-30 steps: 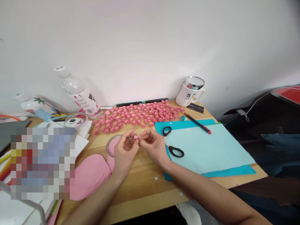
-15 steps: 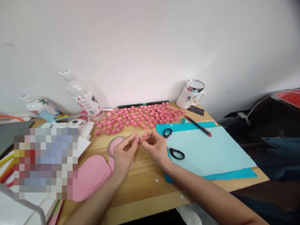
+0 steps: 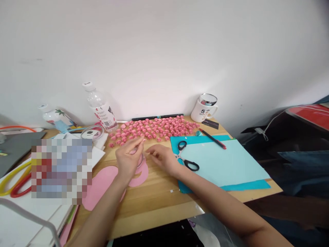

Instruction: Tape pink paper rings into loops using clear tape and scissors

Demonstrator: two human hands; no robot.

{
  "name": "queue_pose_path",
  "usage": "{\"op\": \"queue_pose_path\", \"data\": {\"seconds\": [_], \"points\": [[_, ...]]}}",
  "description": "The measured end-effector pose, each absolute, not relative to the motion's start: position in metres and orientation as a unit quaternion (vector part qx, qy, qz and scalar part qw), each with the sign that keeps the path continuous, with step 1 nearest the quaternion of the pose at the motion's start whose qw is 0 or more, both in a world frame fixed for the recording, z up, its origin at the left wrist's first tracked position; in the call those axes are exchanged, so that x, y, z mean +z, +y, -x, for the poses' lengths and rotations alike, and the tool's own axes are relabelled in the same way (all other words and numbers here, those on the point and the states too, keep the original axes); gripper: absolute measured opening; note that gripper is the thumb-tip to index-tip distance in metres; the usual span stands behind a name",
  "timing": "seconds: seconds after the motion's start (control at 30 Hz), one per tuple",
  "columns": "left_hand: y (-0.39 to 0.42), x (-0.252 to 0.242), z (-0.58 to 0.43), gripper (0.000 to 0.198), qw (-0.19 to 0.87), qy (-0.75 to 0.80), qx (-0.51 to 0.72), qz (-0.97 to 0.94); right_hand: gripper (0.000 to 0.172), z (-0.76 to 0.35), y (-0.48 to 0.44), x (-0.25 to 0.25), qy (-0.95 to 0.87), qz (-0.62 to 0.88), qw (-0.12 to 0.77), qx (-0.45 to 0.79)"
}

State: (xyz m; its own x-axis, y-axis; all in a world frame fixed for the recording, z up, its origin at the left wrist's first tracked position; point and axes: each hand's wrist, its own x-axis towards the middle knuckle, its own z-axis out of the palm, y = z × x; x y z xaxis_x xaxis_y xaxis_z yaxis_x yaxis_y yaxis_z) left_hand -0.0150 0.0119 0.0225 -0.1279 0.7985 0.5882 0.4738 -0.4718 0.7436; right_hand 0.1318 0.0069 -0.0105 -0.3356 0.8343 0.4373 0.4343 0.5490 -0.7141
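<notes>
My left hand (image 3: 127, 158) is raised just in front of a heap of small pink paper roses (image 3: 156, 126). Its thumb and forefinger are pinched near the heap's front edge on a small pink paper rose (image 3: 142, 140). My right hand (image 3: 161, 158) lies low over the wooden desk (image 3: 159, 202), apart from the left, with its fingers stretched out to the left and nothing in them. A round glass dish (image 3: 140, 160) sits partly hidden under my left hand, on cut pink paper shapes (image 3: 102, 185).
Black-handled scissors (image 3: 187, 159) lie on pale blue paper (image 3: 226, 161) over teal sheets. A red pen (image 3: 213, 139), white mug (image 3: 205, 108), long black pen (image 3: 156, 117), two plastic bottles (image 3: 100, 106), a lidded glass dish (image 3: 92, 132) and coloured tubes (image 3: 12, 178) are around.
My hands were together working a small pink piece; now they have parted. The left has moved toward the rose heap and the right has dropped toward the desk. The view shifted.
</notes>
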Motion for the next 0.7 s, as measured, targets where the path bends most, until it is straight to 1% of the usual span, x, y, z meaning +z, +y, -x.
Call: {"op": "queue_pose_path", "data": {"seconds": [0.07,0.13,0.2,0.23,0.33,0.43,0.53,0.7], "points": [[0.014,0.03,0.021,0.019,0.076,0.468,0.571,-0.67,0.02,-0.128,0.006,-0.009,-0.878,0.344,0.288,0.166],[0.015,0.036,0.028,0.02,0.026,0.453,0.572,-0.684,0.023,-0.122,0.004,-0.007,-0.923,0.321,0.188,0.097],[0.014,0.039,0.034,0.02,-0.001,0.45,0.568,-0.689,0.022,-0.115,0.003,-0.004,-0.935,0.325,0.13,0.053],[0.013,0.039,0.037,0.02,-0.004,0.452,0.561,-0.693,0.02,-0.113,0.003,-0.002,-0.936,0.328,0.119,0.04],[0.01,0.034,0.046,0.02,0.024,0.463,0.539,-0.703,0.017,-0.111,0.004,0.002,-0.931,0.335,0.138,0.051],[0.009,0.03,0.054,0.02,0.079,0.489,0.566,-0.658,0.014,-0.119,0.001,0.008,-0.905,0.356,0.195,0.123],[0.011,0.029,0.054,0.019,0.176,0.515,0.587,-0.599,0.015,-0.129,-0.007,0.013,-0.877,0.363,0.237,0.206],[0.009,0.028,0.044,0.023,0.371,0.494,0.559,-0.553,0.02,-0.136,-0.013,0.012,-0.798,0.394,0.324,0.321]]}}
